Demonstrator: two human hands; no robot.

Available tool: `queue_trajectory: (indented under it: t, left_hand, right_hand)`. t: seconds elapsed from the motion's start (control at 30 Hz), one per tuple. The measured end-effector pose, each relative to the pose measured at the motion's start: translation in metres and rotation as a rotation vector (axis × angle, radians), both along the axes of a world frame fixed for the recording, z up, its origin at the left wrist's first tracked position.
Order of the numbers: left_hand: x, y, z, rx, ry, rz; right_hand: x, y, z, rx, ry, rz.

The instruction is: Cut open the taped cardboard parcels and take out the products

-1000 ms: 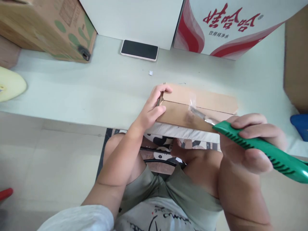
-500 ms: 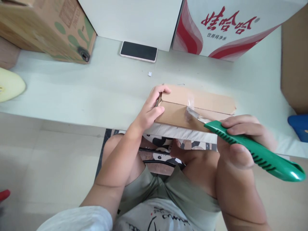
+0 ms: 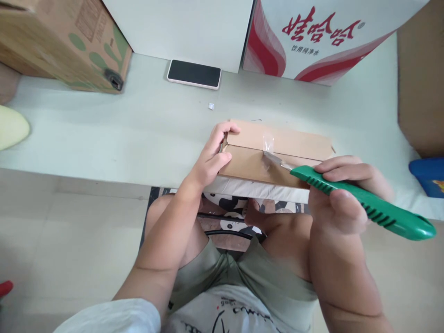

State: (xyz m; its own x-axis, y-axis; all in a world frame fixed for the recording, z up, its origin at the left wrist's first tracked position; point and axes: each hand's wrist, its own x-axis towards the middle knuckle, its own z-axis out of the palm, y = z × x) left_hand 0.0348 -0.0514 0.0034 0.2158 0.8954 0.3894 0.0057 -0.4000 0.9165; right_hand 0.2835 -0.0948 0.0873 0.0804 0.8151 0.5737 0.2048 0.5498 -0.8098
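A small brown cardboard box (image 3: 243,163) lies at the front edge of the table, with a strip of clear tape (image 3: 268,142) across its middle seam. My left hand (image 3: 212,155) grips the box's left end, thumb on the near flap and fingers over the far one. In my right hand (image 3: 347,189) is a green utility knife (image 3: 373,203) with its blade out. The blade's tip touches the seam at the tape; how deep it goes I cannot tell.
A phone (image 3: 194,74) lies behind the box, near a tiny white square piece (image 3: 211,106). Along the back stand a brown carton (image 3: 83,46), a white panel (image 3: 180,27) and a red-and-white carton (image 3: 312,60). A blue object (image 3: 428,175) sits at the right edge.
The knife's handle end has risen and its blade stays at the taped seam. My left hand keeps its hold on the box. The whole view has shifted slightly.
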Motion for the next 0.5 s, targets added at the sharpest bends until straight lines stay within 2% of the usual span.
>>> queue_trajectory:
  t: [0.1, 0.27, 0.5]
  left_hand:
    - [-0.0005, 0.0013, -0.0006, -0.014, -0.005, -0.002]
    - [0.0000, 0.0018, -0.0014, -0.088, -0.072, -0.018]
    - [-0.0017, 0.0017, -0.0029, -0.034, -0.031, -0.021]
  right_hand:
    - [-0.0018, 0.0028, -0.0018, 0.031, 0.070, -0.042]
    - [0.0005, 0.0055, -0.0064, 0.041, 0.131, -0.033]
    - [0.0035, 0.0086, -0.0095, 0.072, 0.185, 0.015]
